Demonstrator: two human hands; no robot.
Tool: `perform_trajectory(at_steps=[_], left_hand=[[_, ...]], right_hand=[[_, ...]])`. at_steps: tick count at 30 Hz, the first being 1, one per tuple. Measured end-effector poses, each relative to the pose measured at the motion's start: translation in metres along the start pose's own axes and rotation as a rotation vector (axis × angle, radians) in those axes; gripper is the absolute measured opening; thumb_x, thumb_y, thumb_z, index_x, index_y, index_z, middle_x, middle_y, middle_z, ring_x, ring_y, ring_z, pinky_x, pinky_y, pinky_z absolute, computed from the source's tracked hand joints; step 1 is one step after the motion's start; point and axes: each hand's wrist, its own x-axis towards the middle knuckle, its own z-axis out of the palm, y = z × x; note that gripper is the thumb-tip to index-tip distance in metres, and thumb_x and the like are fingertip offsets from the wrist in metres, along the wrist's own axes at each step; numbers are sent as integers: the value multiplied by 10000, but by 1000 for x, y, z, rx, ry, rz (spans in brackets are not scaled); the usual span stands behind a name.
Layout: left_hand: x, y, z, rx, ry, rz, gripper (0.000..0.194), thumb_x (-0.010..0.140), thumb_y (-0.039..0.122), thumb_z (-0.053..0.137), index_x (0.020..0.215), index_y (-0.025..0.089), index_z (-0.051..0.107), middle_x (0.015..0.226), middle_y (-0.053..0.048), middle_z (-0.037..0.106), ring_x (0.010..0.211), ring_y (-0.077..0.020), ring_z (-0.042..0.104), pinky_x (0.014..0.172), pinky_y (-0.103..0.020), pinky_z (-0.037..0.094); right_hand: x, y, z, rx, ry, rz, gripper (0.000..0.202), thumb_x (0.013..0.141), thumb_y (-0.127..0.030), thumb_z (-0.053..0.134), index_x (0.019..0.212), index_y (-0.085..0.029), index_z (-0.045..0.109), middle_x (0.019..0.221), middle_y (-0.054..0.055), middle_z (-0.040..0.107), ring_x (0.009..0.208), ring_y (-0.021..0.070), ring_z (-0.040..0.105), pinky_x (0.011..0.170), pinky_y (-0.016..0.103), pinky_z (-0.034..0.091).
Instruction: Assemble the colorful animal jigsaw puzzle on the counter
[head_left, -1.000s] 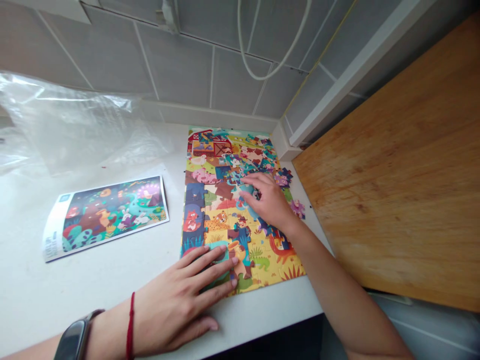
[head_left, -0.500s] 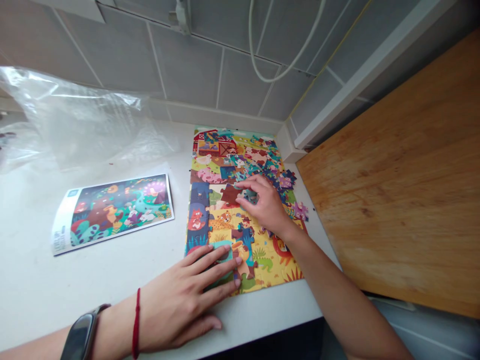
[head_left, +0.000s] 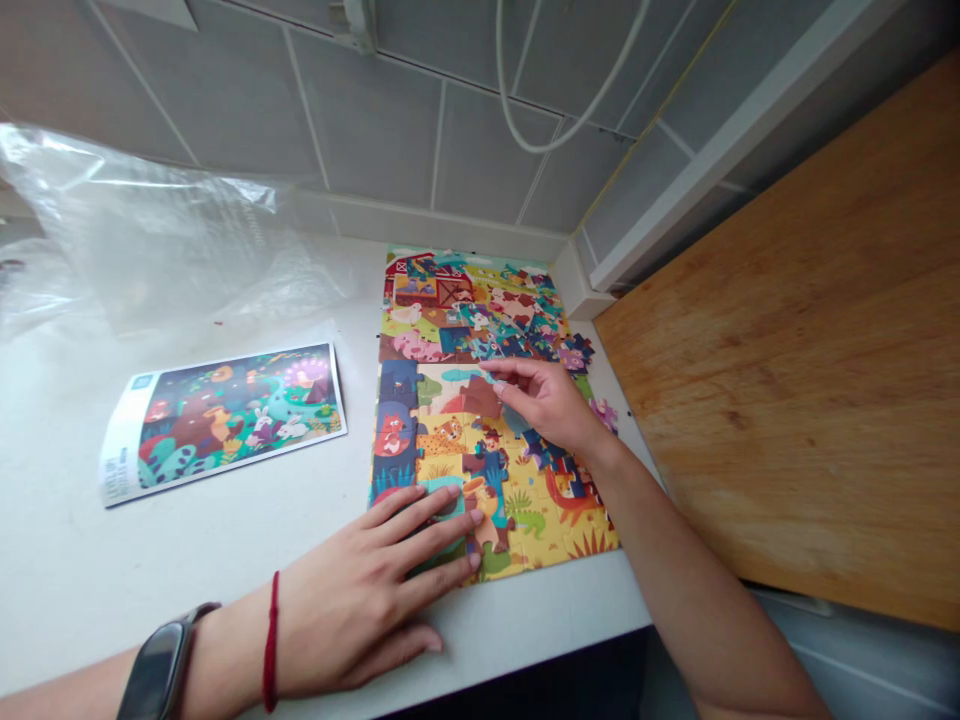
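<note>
A colourful jigsaw puzzle point(head_left: 529, 490) lies on the white counter, its lower part joined into a yellow animal scene. My left hand point(head_left: 390, 570) rests flat on the puzzle's lower left corner, fingers spread, covering part of it. Near the middle, my right hand point(head_left: 544, 405) has its thumb and index finger at the edges of a brown puzzle piece point(head_left: 480, 395), which lies level with the picture. Loose pieces point(head_left: 487, 340) are heaped over the puzzle's upper part. More dark pieces point(head_left: 555, 455) show beneath my right wrist.
Left of the puzzle lies a printed picture sheet point(head_left: 232, 420) with one curled edge. Behind it is a crumpled clear plastic bag point(head_left: 172, 250). A wooden board point(head_left: 810, 350) leans along the right side. Grey wall tiles point(head_left: 367, 140) and a hanging white cable point(head_left: 517, 130) are at the back.
My right hand has shifted slightly right together with the brown piece, which now sits flatter and uncovers a red shape beside it. My left hand has stayed in place.
</note>
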Motion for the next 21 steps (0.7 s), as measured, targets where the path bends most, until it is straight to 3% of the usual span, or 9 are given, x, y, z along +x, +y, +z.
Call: perform_trajectory(at_steps=[6,10,15,18,21], left_hand=[[0,0,-2,39,-19,8,628,1062,516,543,1632,274,438,1739,-7,343,1594,-305,341,1337,-449,230],[0,0,-1,28,-8,8,623,1059,512,554,1624,270,450,1741,-11,339,1597,-309,334,1336,-449,230],[-1,0,1,28,-1,5,640,1038,484,599,1624,274,450,1735,-11,357,1595,-309,341,1338,-449,229],[-1,0,1,34,-1,8,636,1042,491,584,1622,269,451,1734,-12,357,1597,-302,334,1345,-447,198],[-1,0,1,28,6,8,627,1045,495,575,1617,263,459,1731,-15,363,1599,-302,328,1345,-449,194]], right_hand=[[-4,-10,3,-36,-186,28,279,951,-287,659,1177,-204,801,1208,74,810,1051,228,755,934,376,590],[-4,-12,5,-38,-186,60,222,922,-296,692,1089,-188,791,1083,72,811,932,201,744,851,338,594],[-3,-4,2,148,-136,156,207,827,-343,807,899,-185,694,867,23,729,776,162,703,739,291,580],[-5,-3,0,168,-163,210,308,773,-296,850,1022,-196,697,888,-6,690,731,137,685,674,257,559],[-7,-7,-2,96,-237,200,403,826,-295,806,1216,-216,741,902,-1,707,720,138,668,672,268,551]])
